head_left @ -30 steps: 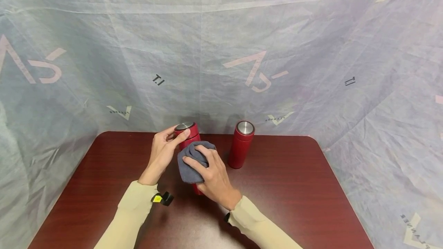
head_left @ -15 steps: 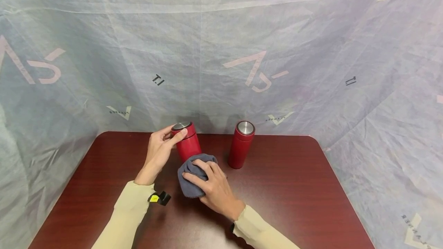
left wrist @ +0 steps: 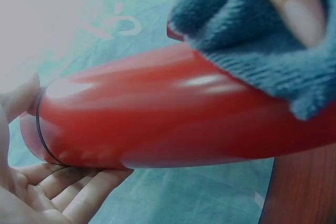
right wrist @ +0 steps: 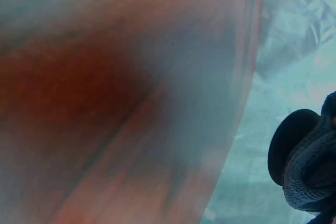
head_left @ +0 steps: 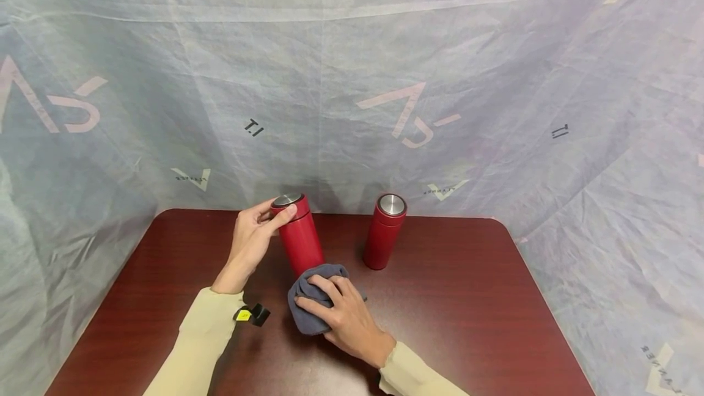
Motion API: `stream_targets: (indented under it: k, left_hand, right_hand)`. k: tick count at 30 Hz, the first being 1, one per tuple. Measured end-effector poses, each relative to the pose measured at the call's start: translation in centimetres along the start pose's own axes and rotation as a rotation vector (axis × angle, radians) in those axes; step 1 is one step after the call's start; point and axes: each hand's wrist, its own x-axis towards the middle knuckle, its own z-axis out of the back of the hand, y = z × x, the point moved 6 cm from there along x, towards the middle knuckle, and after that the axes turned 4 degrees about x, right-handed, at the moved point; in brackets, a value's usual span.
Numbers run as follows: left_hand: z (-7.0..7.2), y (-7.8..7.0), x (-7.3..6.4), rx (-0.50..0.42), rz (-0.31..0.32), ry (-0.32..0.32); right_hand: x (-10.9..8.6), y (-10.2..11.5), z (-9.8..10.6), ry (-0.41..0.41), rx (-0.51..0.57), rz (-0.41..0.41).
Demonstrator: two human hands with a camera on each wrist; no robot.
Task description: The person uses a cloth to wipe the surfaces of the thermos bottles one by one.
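Observation:
A red thermos flask (head_left: pixel 304 246) with a steel-topped lid is held tilted above the table, its lower end toward the right. My left hand (head_left: pixel 252 240) grips it round the lid, thumb on the near side and fingers beneath, as the left wrist view shows. Bunched in my right hand (head_left: pixel 352 326) is a grey-blue cloth (head_left: pixel 301 321), pressed against the flask's lower part and covering it. In the right wrist view the flask's dark round base (right wrist: pixel 291 145) sticks out past the cloth (right wrist: pixel 307 192).
A second red flask (head_left: pixel 381 243) stands upright to the right, near the back of the dark red wooden table (head_left: pixel 462 304). Printed grey fabric (head_left: pixel 319 78) hangs behind the table and along both sides.
My right hand has slid the cloth down the flask toward its base, uncovering more of the red body. The left hand shifted slightly left with the lid end. The second flask stayed put.

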Motion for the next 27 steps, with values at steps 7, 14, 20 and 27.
stream_targets:
  k: [7,14,20,27]
  left_hand:
    - [0.2,-0.3,0.0,-0.008,-0.011,-0.011]
    - [0.1,-0.1,-0.1,-0.023,-0.01,-0.012]
    - [-0.2,0.1,-0.3,-0.016,-0.01,-0.015]
    - [-0.7,0.3,-0.6,0.038,-0.011,-0.015]
  right_hand:
    - [0.4,0.0,0.0,-0.03,0.011,-0.017]
    - [1.6,-0.5,0.3,-0.11,0.013,-0.025]
    - [3.0,-1.1,0.7,-0.148,0.015,-0.025]
    - [4.8,-2.1,1.5,-0.208,0.063,-0.051]
